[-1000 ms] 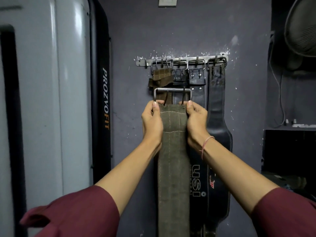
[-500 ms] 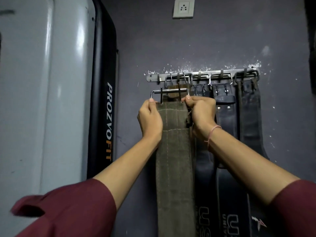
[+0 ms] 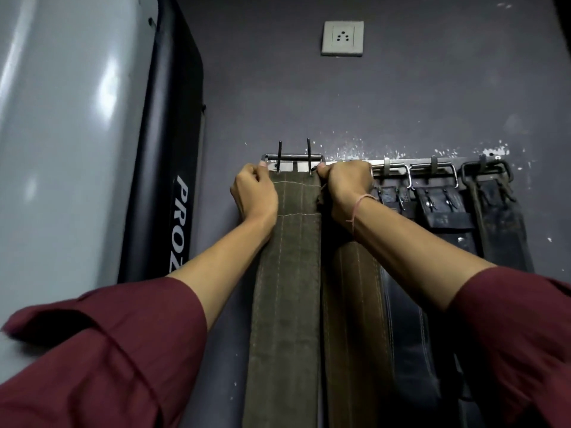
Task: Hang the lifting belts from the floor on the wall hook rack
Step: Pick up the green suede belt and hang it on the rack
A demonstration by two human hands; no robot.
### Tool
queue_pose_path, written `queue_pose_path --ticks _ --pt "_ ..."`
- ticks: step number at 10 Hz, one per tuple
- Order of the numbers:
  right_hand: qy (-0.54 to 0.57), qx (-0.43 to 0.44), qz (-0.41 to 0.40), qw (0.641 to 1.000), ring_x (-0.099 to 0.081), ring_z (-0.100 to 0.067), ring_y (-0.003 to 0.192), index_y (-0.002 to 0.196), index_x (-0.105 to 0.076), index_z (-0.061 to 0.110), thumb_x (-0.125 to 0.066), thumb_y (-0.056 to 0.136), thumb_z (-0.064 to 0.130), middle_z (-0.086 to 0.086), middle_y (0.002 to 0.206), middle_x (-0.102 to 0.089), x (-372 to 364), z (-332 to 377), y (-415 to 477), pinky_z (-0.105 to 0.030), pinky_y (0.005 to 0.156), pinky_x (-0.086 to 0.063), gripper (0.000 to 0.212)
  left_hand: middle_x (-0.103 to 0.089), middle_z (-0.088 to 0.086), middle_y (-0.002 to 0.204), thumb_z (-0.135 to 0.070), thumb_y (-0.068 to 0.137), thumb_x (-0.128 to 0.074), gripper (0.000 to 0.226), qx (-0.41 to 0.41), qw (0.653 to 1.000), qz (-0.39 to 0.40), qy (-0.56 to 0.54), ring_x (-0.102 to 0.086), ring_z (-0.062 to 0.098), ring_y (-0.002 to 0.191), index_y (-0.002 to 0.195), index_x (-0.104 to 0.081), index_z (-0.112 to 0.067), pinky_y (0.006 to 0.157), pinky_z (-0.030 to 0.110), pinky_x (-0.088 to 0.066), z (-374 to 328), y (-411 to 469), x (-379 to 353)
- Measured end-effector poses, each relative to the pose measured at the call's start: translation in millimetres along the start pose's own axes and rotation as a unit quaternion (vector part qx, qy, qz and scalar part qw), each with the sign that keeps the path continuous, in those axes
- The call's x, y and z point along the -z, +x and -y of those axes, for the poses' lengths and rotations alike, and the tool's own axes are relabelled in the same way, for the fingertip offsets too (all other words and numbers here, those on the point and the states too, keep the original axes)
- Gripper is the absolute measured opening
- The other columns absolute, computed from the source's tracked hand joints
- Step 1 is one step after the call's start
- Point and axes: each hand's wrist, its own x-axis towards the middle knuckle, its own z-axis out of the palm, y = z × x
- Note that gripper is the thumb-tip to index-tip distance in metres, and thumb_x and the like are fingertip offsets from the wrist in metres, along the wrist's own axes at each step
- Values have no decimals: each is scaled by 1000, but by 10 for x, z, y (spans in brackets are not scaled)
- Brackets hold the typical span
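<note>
Olive lifting belt [image 3: 287,273], judged thick, stiff and fairly heavy, is pinched at its top corners by curled fingers of left hand [image 3: 255,193] and right hand [image 3: 344,186], buckle [image 3: 293,157] held just above the fingertips against the hook rack [image 3: 395,163]

Clearance at the rack's left end
Bare wall [image 3: 309,103] is open above the hook rack [image 3: 397,163]. A narrow gap separates the olive belt [image 3: 287,273] from the machine housing [image 3: 77,149] on the left. Hung belts [image 3: 438,211] crowd the right.

Loose maroon fabric sleeves [image 3: 117,344] end below the elbows; a thin pink thread bracelet [image 3: 360,202] circles the right wrist.
</note>
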Motion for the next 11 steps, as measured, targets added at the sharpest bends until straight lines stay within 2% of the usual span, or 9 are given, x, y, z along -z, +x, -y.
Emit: queue_pose_path --ticks 1,2,3,4,5,6,7,9,11 --pt "-17 14 -15 1000 -72 -37 68 61 -68 -2 -73 59 11 -17 69 -72 -84 -106 184 -56 59 -61 14 -35 -7 56 -24 100 -53 41 8 1000 3 -1 -28 6 53 62 -41 -13 52 28 -28 67 117 -81" --pt "-34 26 -34 999 -73 -38 72 60 -68 -1 -75 62 12 -17 68 -73 -108 -143 262 -57 63 -60 15 -41 -7 58 -21 99 -55 28 18 999 16 -25 -32 3 53 75 -55 -6 44 12 -33 103 165 -139" --pt "-38 30 -48 998 -71 -31 67 54 -62 3 -75 68 7 -13 63 -70 -68 -87 158 -49 64 -62 20 -42 -6 58 -21 99 -55 27 16 999 18 -35 -33 4 53 77 -56 -5 43 8 -32 200 146 -174" --pt "-73 40 -57 995 -63 -21 67 52 -54 10 -71 80 6 -4 60 -63 -36 -88 112 -31 63 -54 33 -41 -6 57 -23 99 -54 29 2 999 8 -38 -34 7 55 76 -53 -7 48 20 -31 312 94 -180" --pt "-76 65 -61 993 -66 -21 73 51 -61 11 -77 78 10 -1 58 -62 -36 -143 95 -32 73 -58 31 -43 -6 57 -26 100 -54 30 0 999 4 -38 -37 8 56 75 -51 -8 56 25 -28 384 21 -177" --pt "-70 103 -63 990 -68 -19 77 75 -77 6 -86 74 15 -4 72 -70 -36 -235 23 -27 77 -56 13 -47 -7 59 -28 100 -55 30 -3 999 2 -41 -40 7 57 77 -53 -8 56 23 -27 386 -44 -166" --pt "-127 191 -76 970 -69 -18 84 97 -77 5 -84 76 14 -6 86 -74 -9 -339 -128 -30 86 -56 24 -47 -7 60 -30 98 -57 29 -8 999 8 -30 -43 15 64 81 -58 -6 57 22 -26 393 -80 -141" --pt "-173 324 -61 928 -69 -24 90 109 -73 1 -66 91 7 -13 100 -76 138 -520 -326 -39 90 -54 20 -49 -9 66 -37 94 -63 32 -20 999 25 -14 -46 4 61 88 -53 -8 55 11 -33 513 -341 5" --pt "-185 415 -32 890 -65 -20 107 121 -66 -2 -59 93 1 -14 117 -71 481 -748 -540 -10 96 -41 30 -56 3 84 -44 90 -66 43 -7 1000 20 19 -52 16 74 98 -50 -5 64 18 -39 585 -790 165"
